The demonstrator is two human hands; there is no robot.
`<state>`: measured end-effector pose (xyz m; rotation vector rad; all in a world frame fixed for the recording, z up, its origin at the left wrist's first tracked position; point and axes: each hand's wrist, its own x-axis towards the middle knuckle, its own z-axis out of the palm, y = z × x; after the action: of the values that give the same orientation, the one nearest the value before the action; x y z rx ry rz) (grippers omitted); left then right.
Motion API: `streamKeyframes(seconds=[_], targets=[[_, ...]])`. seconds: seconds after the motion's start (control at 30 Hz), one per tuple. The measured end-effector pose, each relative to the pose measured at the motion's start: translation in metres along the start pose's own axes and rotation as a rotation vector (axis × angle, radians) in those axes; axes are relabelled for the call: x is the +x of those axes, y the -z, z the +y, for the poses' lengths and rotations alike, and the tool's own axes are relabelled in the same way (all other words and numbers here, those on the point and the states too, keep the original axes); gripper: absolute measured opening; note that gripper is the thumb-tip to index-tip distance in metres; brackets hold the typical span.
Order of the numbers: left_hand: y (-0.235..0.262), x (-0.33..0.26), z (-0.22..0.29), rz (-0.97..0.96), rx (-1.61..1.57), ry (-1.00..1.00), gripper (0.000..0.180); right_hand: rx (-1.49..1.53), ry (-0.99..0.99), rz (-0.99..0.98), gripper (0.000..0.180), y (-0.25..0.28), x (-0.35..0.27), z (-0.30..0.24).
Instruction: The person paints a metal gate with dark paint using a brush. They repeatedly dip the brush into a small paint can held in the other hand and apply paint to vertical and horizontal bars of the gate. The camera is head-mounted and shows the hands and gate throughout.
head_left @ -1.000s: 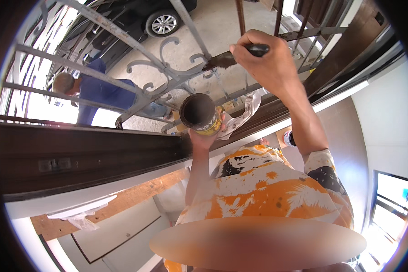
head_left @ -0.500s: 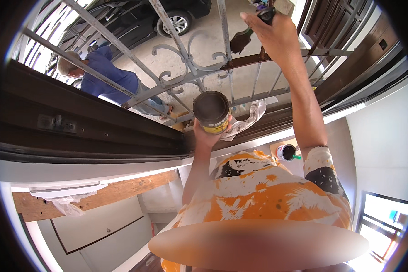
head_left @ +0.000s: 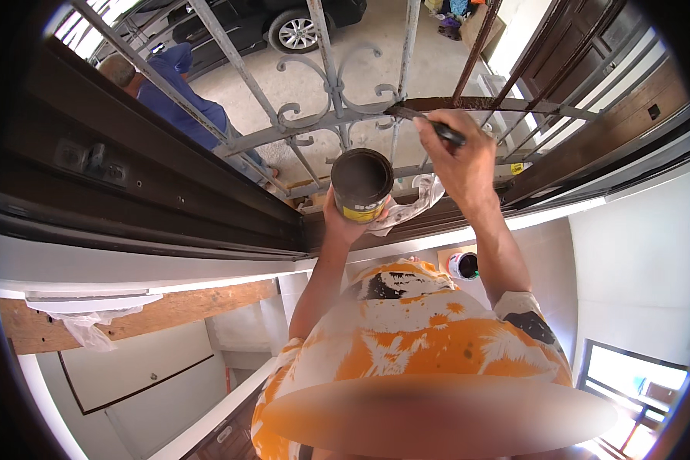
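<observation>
In front of the grey wrought-iron window grille [head_left: 322, 115], the left hand [head_left: 343, 222] is wrapped tight round a small round metal tin with a yellow label [head_left: 362, 184], upright, dark brown paint inside, w/ a crumpled white rag [head_left: 414, 201] pinched behind it. Right hand [head_left: 461, 157] is closed on a thin dark-handled paintbrush [head_left: 425, 120] (bristles on the horizontal bar); its long axis runs up-left. A second white pot [head_left: 463, 265] stands well below.

paint can [head_left: 361, 184]: small, round, open, dark brown inside, yellow label, held upright below the grille; brush [head_left: 429, 123]: dark handle, bristles touching brown-coated horizontal grille bar [head_left: 514, 103]
</observation>
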<state>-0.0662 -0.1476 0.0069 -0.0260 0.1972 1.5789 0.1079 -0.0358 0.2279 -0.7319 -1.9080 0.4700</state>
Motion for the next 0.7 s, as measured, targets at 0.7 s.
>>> streamKeyframes(seconds=[0.7], targets=[[0.007,-0.005,-0.003,0.002,0.060,0.025,0.080,-0.029,0.416,0.120,0.049,-0.044,-0.104,0.112]])
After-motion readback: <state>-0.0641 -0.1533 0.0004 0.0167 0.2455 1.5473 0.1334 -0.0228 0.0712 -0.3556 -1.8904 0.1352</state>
